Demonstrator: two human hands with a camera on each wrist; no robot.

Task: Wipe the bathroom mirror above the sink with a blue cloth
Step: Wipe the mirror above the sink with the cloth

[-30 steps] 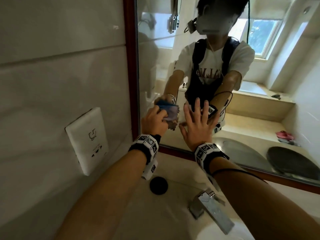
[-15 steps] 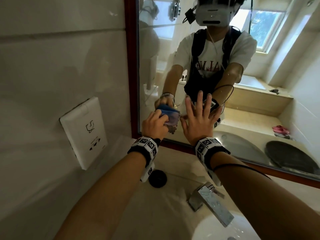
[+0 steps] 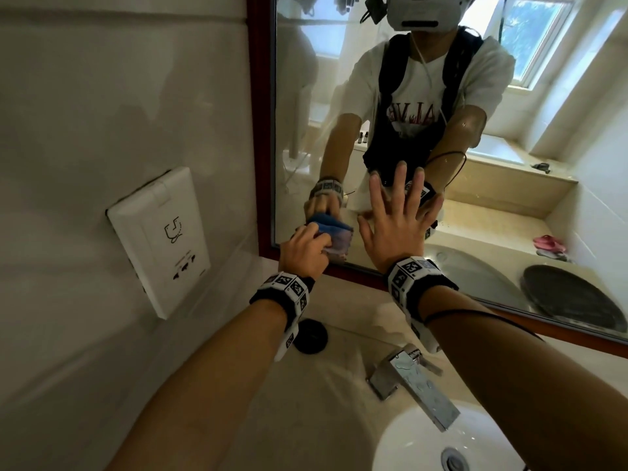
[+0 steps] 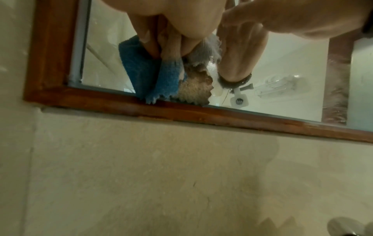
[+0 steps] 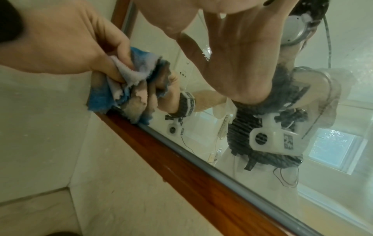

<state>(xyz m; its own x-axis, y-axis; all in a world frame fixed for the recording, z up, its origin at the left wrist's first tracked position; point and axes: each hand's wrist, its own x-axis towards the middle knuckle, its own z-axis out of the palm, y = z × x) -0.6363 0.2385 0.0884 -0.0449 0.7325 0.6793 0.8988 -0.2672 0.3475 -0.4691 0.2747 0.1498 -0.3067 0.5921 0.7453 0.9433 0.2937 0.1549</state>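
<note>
My left hand (image 3: 303,250) grips bunched blue cloth (image 3: 331,232) on mirror (image 3: 339,96), lower-left corner, 7 o'clock; cloth's long axis hangs toward frame (image 4: 181,111). Right hand (image 3: 396,229) flat, fingers spread on glass.

Both forearms are bare, entering from the bottom of the frame. Each wrist wears a black band (image 3: 284,294) ringed with white square tiles printed with black coded markers; the second band (image 3: 413,278) sits at centre right. A white camera housing (image 3: 289,338) hangs beneath the left wrist. A thin black cable (image 3: 475,314) loops over the right forearm. In the mirror reflection at upper centre, the person wears a white T-shirt (image 3: 418,110) with dark red lettering, black harness straps (image 3: 390,69) and a white headset (image 3: 424,11).
</note>
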